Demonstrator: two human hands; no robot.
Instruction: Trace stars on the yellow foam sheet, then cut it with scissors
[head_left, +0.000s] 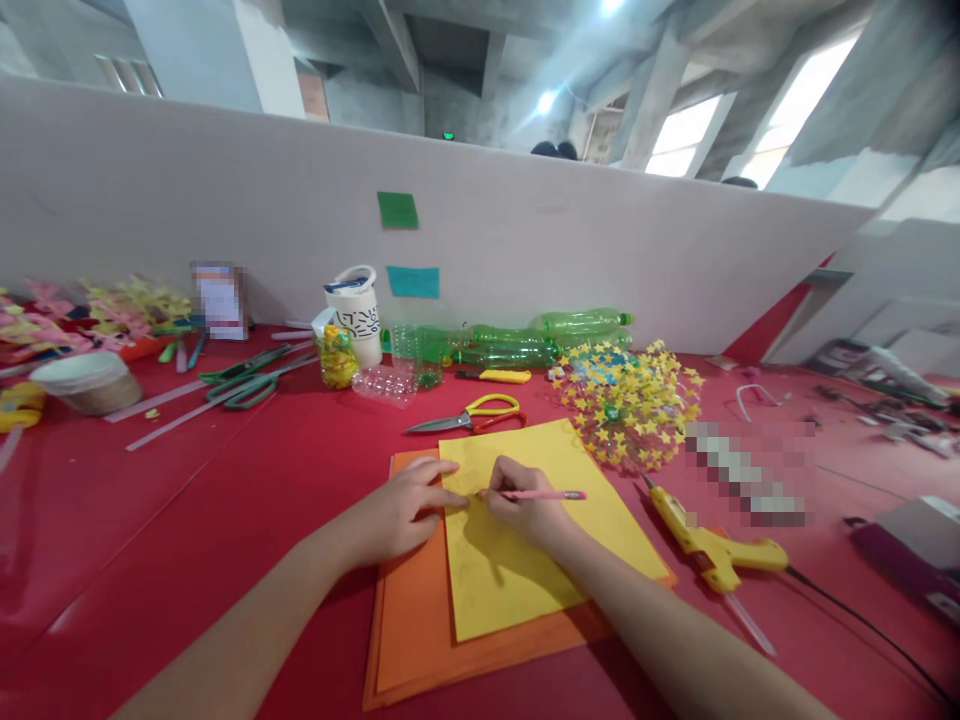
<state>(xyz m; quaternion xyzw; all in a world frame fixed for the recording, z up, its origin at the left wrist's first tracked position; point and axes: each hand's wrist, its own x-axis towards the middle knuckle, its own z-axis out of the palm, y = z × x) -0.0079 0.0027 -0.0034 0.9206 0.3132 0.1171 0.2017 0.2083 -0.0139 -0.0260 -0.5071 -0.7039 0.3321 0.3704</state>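
A yellow sheet (517, 590) lies at a slight angle over a stack of orange sheets (409, 640). My right hand (529, 505) is closed round a pink pencil (551, 495); its writing end is down by the yellow sheet, its eraser end points right. Resting flat with fingers stretched out, my left hand (409, 510) presses on the left edge of the yellow sheet and on the orange below. Its fingertips are close to the pencil's tip. Just beyond the sheets lie scissors (469, 415) with yellow and red handles.
To the right are a yellow glue gun (709, 545) with its cord and a cluster of yellow stars (630, 405). Green plastic bottles (517, 340), a yellow cutter (504, 377) and a white cup (356, 320) stand or lie behind. Green-handled scissors (244, 388) and a tub (86, 380) are left.
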